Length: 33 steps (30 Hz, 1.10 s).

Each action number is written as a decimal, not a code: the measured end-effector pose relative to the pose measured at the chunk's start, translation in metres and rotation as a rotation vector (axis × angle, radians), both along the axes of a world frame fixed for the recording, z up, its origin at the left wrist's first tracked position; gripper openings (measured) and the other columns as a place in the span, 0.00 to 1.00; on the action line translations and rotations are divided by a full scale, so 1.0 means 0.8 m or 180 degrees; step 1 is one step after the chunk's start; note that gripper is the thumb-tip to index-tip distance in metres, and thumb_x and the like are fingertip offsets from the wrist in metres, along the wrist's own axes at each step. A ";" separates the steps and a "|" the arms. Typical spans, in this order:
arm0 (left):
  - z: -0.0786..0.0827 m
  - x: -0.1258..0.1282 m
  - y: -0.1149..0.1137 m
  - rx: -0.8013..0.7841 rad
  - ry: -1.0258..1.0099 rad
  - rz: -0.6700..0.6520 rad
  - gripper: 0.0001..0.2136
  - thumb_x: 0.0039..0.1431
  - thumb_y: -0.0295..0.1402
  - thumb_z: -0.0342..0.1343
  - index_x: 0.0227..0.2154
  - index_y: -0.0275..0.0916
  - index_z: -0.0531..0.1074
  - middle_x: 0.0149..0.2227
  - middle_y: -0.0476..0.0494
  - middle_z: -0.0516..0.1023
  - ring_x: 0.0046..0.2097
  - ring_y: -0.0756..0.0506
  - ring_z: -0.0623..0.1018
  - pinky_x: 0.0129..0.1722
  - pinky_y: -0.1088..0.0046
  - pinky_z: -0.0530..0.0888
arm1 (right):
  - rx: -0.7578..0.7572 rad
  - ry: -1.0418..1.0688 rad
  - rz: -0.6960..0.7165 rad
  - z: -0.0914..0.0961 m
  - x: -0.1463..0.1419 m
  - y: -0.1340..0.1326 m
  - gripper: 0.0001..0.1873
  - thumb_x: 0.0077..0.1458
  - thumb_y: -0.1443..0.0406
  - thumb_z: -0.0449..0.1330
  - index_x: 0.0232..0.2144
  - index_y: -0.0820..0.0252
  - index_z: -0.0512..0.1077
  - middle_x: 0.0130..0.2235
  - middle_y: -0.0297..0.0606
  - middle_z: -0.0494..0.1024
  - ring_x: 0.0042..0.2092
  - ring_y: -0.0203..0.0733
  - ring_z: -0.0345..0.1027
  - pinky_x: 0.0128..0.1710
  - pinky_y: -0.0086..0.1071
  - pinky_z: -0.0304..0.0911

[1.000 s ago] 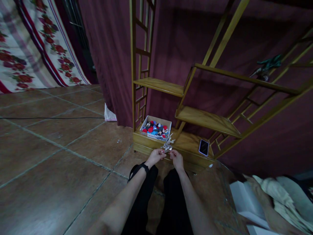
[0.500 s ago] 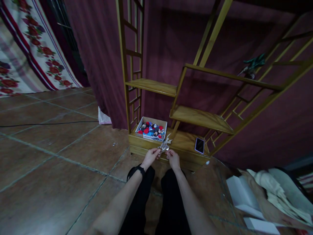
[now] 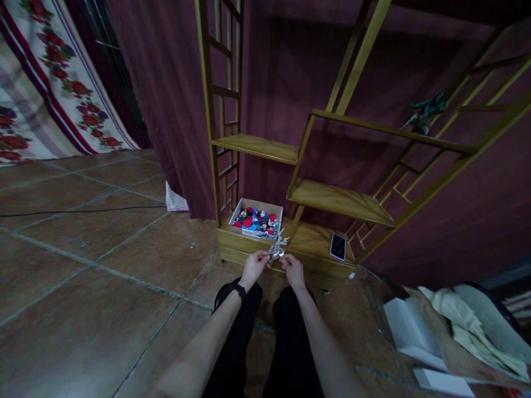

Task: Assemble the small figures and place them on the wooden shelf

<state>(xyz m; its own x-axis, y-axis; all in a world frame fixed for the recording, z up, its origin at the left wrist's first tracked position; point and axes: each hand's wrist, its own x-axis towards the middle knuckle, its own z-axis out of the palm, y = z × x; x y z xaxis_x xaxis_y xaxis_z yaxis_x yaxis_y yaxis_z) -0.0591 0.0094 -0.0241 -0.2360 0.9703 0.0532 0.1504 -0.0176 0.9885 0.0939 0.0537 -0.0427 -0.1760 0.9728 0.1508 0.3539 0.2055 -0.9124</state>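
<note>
A small, shiny silver figurine (image 3: 276, 251) with branching, antler-like prongs is held in front of the low shelf, prongs upward. My left hand (image 3: 254, 268) pinches its left side between thumb and fingertips. On the other side my right hand (image 3: 293, 271) is closed, its fingertips at the figurine's lower right edge. Just beyond the prongs, an open cardboard box (image 3: 262, 205) holds many small red, blue, black and white pieces. That box rests on the bottom board of a wooden shelf unit (image 3: 309, 239).
A phone (image 3: 337, 247) lies on the bottom board at the right. Higher up, a dark green ornament (image 3: 427, 113) stands on the shelf unit. White boxes (image 3: 410, 326) and cloth sit on the floor at right. A black cable (image 3: 83, 211) crosses the tiles at left.
The figurine has turned slightly in my fingers, and its prongs have shifted a little left and down. Both hands stay nearly in place; the view has moved slightly.
</note>
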 end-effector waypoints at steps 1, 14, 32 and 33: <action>0.001 0.001 -0.002 0.0032 0.0139 0.0023 0.11 0.50 0.38 0.51 0.30 0.35 0.69 0.25 0.46 0.75 0.25 0.51 0.73 0.25 0.77 0.67 | 0.0005 -0.0024 0.0005 0.000 0.000 0.000 0.09 0.45 0.61 0.52 0.27 0.55 0.71 0.27 0.32 0.74 0.29 0.37 0.68 0.31 0.29 0.63; 0.028 0.003 -0.019 -0.0188 0.1620 0.0251 0.09 0.55 0.37 0.46 0.31 0.40 0.69 0.28 0.46 0.75 0.32 0.49 0.74 0.31 0.77 0.64 | 0.0015 -0.0130 0.0056 0.000 0.002 0.003 0.09 0.45 0.61 0.52 0.27 0.55 0.71 0.29 0.33 0.75 0.30 0.38 0.67 0.31 0.29 0.62; 0.045 0.027 -0.049 0.0025 0.3570 0.0012 0.11 0.60 0.33 0.39 0.35 0.34 0.64 0.32 0.38 0.73 0.35 0.45 0.73 0.33 0.71 0.64 | 0.0209 -0.1323 -0.0026 0.012 0.010 -0.008 0.13 0.49 0.66 0.50 0.34 0.59 0.72 0.36 0.42 0.77 0.38 0.43 0.70 0.38 0.29 0.59; 0.043 0.028 -0.049 0.0133 0.3676 -0.0023 0.11 0.60 0.32 0.39 0.35 0.34 0.65 0.31 0.38 0.73 0.35 0.45 0.73 0.33 0.70 0.65 | 0.0217 -0.1395 -0.0057 0.012 0.012 -0.008 0.13 0.49 0.66 0.49 0.34 0.60 0.72 0.36 0.43 0.77 0.38 0.43 0.70 0.38 0.29 0.59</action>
<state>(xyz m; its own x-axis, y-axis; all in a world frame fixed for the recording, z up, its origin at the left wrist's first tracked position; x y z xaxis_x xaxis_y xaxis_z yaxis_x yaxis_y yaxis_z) -0.0370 -0.0299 0.0107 -0.0202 0.9638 0.2658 0.9640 -0.0516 0.2607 0.1031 0.0469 -0.0332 -0.2209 0.9666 0.1295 0.7084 0.2503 -0.6600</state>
